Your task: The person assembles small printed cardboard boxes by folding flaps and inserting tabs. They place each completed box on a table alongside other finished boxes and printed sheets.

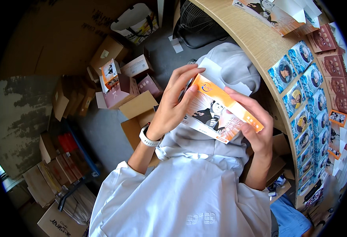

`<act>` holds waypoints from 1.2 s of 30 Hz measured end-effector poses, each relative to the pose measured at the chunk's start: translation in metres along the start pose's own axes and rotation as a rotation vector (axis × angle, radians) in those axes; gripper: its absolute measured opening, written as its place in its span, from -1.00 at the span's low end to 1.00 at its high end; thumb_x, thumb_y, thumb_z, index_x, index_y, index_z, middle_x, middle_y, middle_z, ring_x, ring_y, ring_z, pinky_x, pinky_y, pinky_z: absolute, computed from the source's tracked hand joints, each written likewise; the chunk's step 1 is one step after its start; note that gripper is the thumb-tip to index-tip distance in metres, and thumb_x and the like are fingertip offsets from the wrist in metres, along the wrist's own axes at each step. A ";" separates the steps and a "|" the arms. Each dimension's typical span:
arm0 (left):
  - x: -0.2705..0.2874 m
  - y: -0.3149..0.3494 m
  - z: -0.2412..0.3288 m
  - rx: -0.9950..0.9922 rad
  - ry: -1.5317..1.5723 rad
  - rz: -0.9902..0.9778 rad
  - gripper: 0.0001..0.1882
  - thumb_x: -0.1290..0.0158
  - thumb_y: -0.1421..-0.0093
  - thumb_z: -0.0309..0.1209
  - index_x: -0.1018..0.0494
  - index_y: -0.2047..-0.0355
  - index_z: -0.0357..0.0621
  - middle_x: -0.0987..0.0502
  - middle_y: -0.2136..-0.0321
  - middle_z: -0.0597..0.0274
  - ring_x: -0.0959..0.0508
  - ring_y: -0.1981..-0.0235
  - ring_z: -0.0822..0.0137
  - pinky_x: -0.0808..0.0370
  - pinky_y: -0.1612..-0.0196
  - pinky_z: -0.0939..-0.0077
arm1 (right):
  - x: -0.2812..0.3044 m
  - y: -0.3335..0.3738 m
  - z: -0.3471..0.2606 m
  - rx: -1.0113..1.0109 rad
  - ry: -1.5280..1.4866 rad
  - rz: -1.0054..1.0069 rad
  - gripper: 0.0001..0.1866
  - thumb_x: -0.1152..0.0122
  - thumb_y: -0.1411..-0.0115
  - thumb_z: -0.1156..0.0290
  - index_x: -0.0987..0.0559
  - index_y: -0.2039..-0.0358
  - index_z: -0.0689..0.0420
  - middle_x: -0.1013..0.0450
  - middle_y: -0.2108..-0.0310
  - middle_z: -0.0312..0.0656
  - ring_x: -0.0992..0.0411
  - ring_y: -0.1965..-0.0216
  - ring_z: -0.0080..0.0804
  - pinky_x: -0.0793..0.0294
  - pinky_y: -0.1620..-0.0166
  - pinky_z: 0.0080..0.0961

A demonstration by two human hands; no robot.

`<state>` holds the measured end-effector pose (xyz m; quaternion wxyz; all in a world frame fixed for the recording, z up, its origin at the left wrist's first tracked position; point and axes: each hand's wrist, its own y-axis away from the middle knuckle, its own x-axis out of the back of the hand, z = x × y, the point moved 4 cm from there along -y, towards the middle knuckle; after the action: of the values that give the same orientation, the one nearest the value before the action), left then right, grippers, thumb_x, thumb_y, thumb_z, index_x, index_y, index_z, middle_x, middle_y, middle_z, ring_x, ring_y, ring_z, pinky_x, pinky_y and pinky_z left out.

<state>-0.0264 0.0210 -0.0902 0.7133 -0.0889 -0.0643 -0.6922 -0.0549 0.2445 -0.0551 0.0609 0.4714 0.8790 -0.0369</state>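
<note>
An orange and white printed cardboard box point(215, 112) is held above my lap, tilted, with its white flaps point(232, 83) sticking up from the far edge. My left hand point(179, 94) grips its left end, thumb on the front panel and fingers over the top corner. At the other end, my right hand point(258, 126) holds the box between thumb and fingers. Part of the right fingers lies behind or along the box's upper edge. The inside of the box cannot be seen.
A curved wooden table point(252, 43) on the right carries rows of blue picture cards point(294, 96), brown-red boxes point(333, 65) and another orange box point(270, 15). Open cartons point(138, 104) stand on the floor to the left. A black fan point(197, 21) is ahead; a person's blue-clothed leg point(288, 217) is lower right.
</note>
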 end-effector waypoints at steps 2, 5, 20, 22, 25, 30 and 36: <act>-0.002 0.001 0.013 -0.028 -0.053 0.007 -0.61 0.08 -0.51 -0.39 -0.44 -0.28 -0.10 -0.35 -0.31 0.12 -0.43 -0.25 0.22 -0.38 -0.25 0.38 | 0.005 -0.005 -0.015 0.023 0.254 -0.052 -0.26 -0.39 -0.19 0.21 -0.43 -0.27 0.40 -0.46 -0.24 0.13 -0.50 -0.18 -0.19 -0.45 -0.23 -0.35; -0.005 0.002 0.022 -0.046 -0.088 0.010 -0.60 0.07 -0.50 -0.40 -0.44 -0.29 -0.10 -0.39 -0.29 0.08 -0.44 -0.24 0.18 -0.40 -0.25 0.36 | 0.000 -0.018 -0.045 0.179 0.430 -0.136 -0.25 -0.44 -0.16 0.22 -0.44 -0.26 0.39 -0.49 -0.19 0.14 -0.52 -0.16 -0.10 -0.45 -0.23 -0.30; -0.008 0.006 0.042 -0.158 -0.141 -0.151 -0.50 0.02 -0.40 -0.61 -0.39 -0.34 -0.29 -0.39 -0.33 -0.10 -0.47 -0.28 0.00 -0.37 -0.31 0.26 | -0.015 -0.056 -0.013 -0.165 0.609 -0.232 -0.81 -0.32 -0.23 0.51 -0.49 0.28 0.33 -0.43 0.52 0.07 -0.34 0.53 -0.12 -0.38 0.37 -0.30; -0.007 0.008 0.039 -0.208 -0.176 -0.159 -0.50 0.02 -0.39 -0.62 -0.39 -0.34 -0.32 -0.38 -0.35 -0.11 -0.45 -0.31 -0.03 -0.35 -0.33 0.24 | -0.017 -0.055 -0.017 -0.181 0.588 -0.235 -0.82 -0.32 -0.22 0.51 -0.49 0.31 0.34 -0.42 0.52 0.10 -0.32 0.53 -0.05 -0.37 0.38 -0.29; -0.007 0.005 0.043 -0.269 -0.228 -0.178 -0.49 0.02 -0.37 -0.65 -0.38 -0.33 -0.35 -0.38 -0.36 -0.12 -0.42 -0.35 -0.07 -0.32 -0.36 0.21 | -0.018 -0.055 -0.027 -0.146 0.597 -0.234 -0.84 -0.30 -0.20 0.53 -0.51 0.32 0.35 -0.42 0.50 0.14 -0.34 0.50 0.07 -0.37 0.37 -0.25; -0.008 0.002 0.046 -0.268 -0.230 -0.184 -0.48 0.02 -0.35 -0.67 -0.38 -0.33 -0.36 -0.40 -0.35 -0.11 -0.40 -0.36 -0.08 -0.31 -0.38 0.18 | -0.023 -0.055 -0.035 0.107 0.690 -0.196 -0.88 -0.27 -0.22 0.53 -0.56 0.30 0.33 -0.48 0.45 0.16 -0.43 0.42 0.19 -0.42 0.32 -0.13; -0.002 0.002 0.041 -0.296 -0.257 -0.206 -0.49 -0.02 -0.36 -0.63 -0.40 -0.33 -0.25 -0.44 -0.31 -0.09 -0.47 -0.29 -0.08 -0.40 -0.30 0.18 | -0.020 -0.054 -0.043 0.158 0.924 -0.229 -0.90 -0.26 -0.23 0.50 -0.63 0.34 0.27 -0.59 0.40 0.03 -0.53 0.26 0.05 -0.51 0.14 -0.12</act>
<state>-0.0230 0.0318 -0.0510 0.6042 -0.2731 -0.0612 -0.7461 -0.0923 0.2033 -0.0092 -0.3765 0.3416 0.8549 0.1030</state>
